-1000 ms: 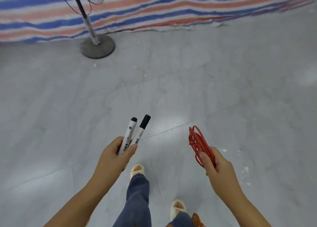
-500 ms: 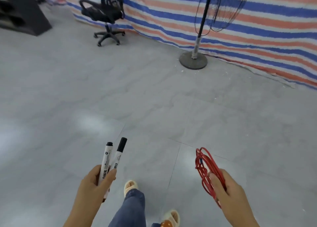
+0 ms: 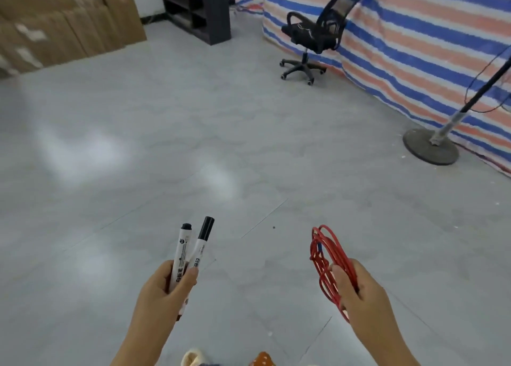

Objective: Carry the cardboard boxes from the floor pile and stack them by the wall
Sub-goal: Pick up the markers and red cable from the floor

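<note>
Left hand (image 3: 163,293) fingers grasp two markers (image 3: 190,251), right hand (image 3: 359,293) fingers grasp red cord coil (image 3: 326,260), cardboard boxes (image 3: 63,25) far left, office chair (image 3: 312,33) beyond.

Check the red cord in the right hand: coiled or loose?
Coiled: the thin red cord sits in bunched loops gripped by the right hand, no end trailing.
</note>
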The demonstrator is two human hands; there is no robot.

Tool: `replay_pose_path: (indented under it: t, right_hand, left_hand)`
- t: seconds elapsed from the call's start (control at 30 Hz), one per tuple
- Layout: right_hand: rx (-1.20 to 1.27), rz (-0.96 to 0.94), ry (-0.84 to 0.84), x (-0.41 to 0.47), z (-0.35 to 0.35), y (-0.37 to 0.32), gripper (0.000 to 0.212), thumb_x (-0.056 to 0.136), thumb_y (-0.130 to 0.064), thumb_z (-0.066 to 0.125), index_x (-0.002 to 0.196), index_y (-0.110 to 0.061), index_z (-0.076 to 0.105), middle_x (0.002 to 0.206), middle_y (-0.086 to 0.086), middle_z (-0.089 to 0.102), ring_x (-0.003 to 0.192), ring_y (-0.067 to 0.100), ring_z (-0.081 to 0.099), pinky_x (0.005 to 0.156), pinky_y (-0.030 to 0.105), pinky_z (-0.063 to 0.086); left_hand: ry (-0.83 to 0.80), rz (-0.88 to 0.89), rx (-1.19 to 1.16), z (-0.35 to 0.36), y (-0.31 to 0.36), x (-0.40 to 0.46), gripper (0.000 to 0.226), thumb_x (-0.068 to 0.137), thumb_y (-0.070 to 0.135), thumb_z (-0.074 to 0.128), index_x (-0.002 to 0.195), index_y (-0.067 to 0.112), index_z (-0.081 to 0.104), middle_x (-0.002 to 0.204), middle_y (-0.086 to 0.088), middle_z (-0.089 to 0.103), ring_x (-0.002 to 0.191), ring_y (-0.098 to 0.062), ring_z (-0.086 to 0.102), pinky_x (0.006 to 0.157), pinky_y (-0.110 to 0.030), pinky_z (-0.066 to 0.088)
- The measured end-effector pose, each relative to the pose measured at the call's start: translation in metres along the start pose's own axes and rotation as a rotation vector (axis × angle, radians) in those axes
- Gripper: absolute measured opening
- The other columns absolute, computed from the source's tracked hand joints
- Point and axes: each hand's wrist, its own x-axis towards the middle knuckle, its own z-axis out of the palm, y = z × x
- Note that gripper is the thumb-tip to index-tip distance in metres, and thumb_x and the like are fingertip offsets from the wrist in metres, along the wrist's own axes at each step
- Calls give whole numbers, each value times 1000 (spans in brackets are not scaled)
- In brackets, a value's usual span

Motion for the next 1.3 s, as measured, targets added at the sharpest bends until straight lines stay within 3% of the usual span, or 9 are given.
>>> replay_pose_path:
  t: [0.2,0.4,0.57,0.7,0.97,1.07,1.3]
  right_hand:
    - [-4,-62,-110,16,121,-62,13,96,-26,48,96,-23,61,55,-18,58,47,2,52,47,14,44]
    - [-50,-89,-276,42,203,-117,18,95,-25,48,99,-13,62,50,-15,56,46,1,52,44,12,41]
    - [-114,-99,-365,84,251,-145,28,94,-28,47,109,-8,60,68,-9,53,62,6,51,46,9,43]
    - [-129,-103,-388,140,288,-163,46,83,-44,43,112,-11,59,74,-7,55,66,7,52,46,8,43]
    - [-128,-202,-502,305,344,-232,28,95,-26,47,112,-7,60,64,-9,50,60,8,49,44,9,41]
    - [-125,-240,-552,367,371,-259,20,96,-25,47,105,-12,61,54,-11,56,51,5,52,44,11,42]
    - [-94,-244,-626,465,450,-318,16,97,-24,47,97,-18,61,50,-18,57,50,-1,54,46,10,42]
  left_hand:
    - [212,-45,-66,-127,-36,30,23,90,20,62,80,0,58,52,-1,44,46,-15,36,42,-21,27]
    - [295,-91,-155,-195,-52,62,26,91,19,61,83,-4,54,56,-2,41,45,-11,34,40,-18,27]
    - [343,-163,-215,-213,-58,94,25,90,19,61,82,-3,53,56,-1,40,47,-12,34,41,-19,27]
    - [398,-221,-264,-227,-53,142,20,90,17,62,84,-1,58,58,-2,44,50,-14,36,50,-27,30]
    - [595,-188,-303,-236,13,273,22,90,20,62,79,2,56,55,0,42,45,-10,34,37,-16,25]
    - [615,-191,-317,-234,34,324,22,90,20,62,79,2,57,52,1,43,44,-9,35,37,-16,27]
    - [694,-270,-383,-270,55,416,26,90,20,62,81,-3,56,52,1,42,43,-9,34,40,-19,29]
